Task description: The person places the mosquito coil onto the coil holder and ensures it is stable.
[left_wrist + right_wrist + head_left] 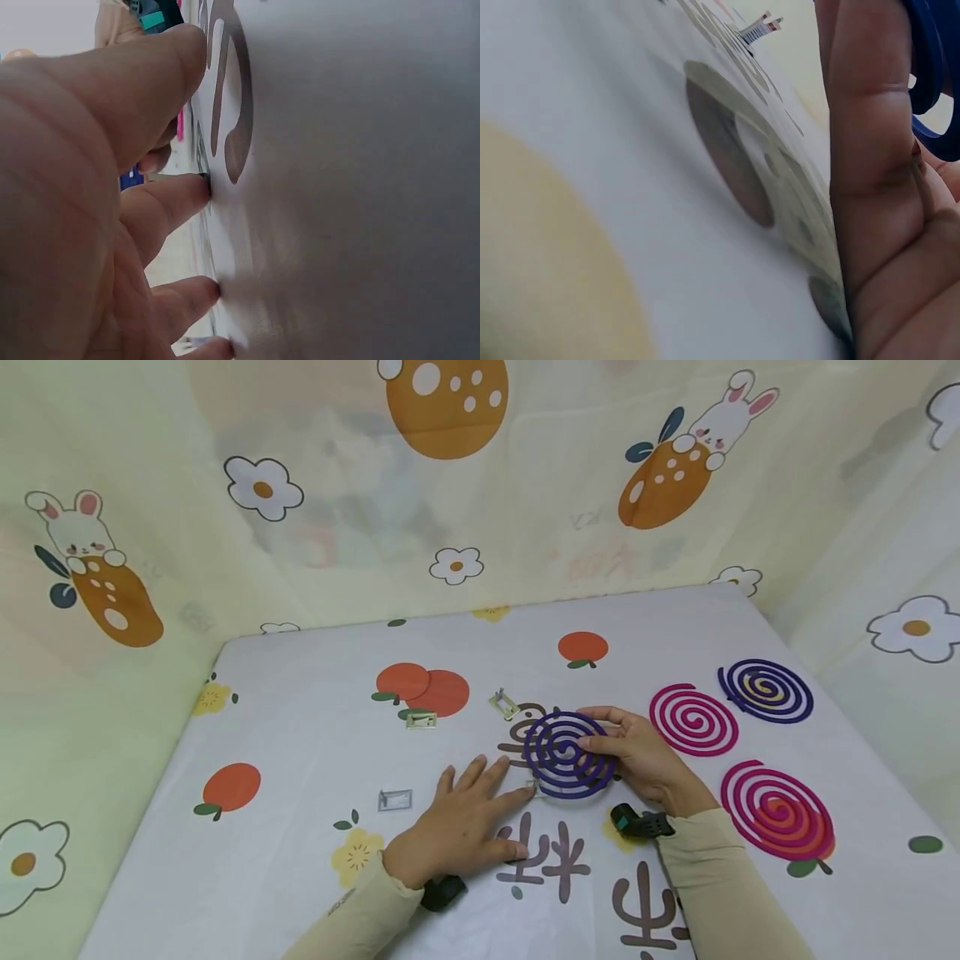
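Note:
My right hand (637, 750) pinches a dark blue mosquito coil (567, 748) at its right side and holds it over the middle of the table. Part of this blue coil (928, 56) also shows in the right wrist view. Below the coil's lower left edge lies a small metal coil stand (534, 790), mostly hidden. My left hand (467, 827) rests on the table with fingers spread, its index fingertip at that stand. In the left wrist view the left hand's fingertips (196, 193) touch the tablecloth.
More metal stands lie around: a gold one (421, 720), another gold one (504, 704) and a silver one (395, 800). To the right lie a pink coil (693, 720), a larger pink coil (778, 810) and a dark blue coil (765, 691). A printed curtain (337, 568) rises behind the table.

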A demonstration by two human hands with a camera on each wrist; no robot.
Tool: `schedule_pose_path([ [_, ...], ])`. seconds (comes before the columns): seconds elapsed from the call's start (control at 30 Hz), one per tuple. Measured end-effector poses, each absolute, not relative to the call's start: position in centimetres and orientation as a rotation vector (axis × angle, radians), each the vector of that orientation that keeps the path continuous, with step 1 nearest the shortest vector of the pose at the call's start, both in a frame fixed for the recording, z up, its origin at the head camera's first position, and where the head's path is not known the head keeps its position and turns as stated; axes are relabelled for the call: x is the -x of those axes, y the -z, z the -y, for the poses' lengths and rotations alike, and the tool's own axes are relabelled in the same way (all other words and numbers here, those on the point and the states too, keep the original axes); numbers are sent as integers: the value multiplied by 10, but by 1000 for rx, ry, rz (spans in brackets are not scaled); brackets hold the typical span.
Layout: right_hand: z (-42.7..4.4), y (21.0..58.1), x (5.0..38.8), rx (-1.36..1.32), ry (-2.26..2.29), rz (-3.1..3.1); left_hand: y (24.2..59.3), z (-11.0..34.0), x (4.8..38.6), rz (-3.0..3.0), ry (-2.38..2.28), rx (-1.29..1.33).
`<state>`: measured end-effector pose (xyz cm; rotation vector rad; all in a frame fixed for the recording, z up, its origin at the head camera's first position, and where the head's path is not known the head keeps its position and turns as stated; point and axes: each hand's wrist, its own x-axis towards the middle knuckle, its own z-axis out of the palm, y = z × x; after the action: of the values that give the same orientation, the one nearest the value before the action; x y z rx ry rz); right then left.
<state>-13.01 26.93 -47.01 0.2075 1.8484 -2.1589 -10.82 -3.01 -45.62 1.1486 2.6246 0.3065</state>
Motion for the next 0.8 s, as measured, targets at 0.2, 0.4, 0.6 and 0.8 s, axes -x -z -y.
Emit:
schedule_pose_path([
  [0.2, -265, 472, 130, -174, 2142, -1838, 458, 28, 108, -2629, -267, -1151],
  [0.4, -261, 472, 132, -155, 2121, -1836, 459, 26, 107, -2631, -253, -1128],
  [0.6, -257, 471, 132, -140, 2082, -1852, 459, 25, 107, -2636, -269, -1128],
  [0.8, -254, 470, 132, -129, 2057, -1841, 458, 24, 109, -2634, -247, -1134],
])
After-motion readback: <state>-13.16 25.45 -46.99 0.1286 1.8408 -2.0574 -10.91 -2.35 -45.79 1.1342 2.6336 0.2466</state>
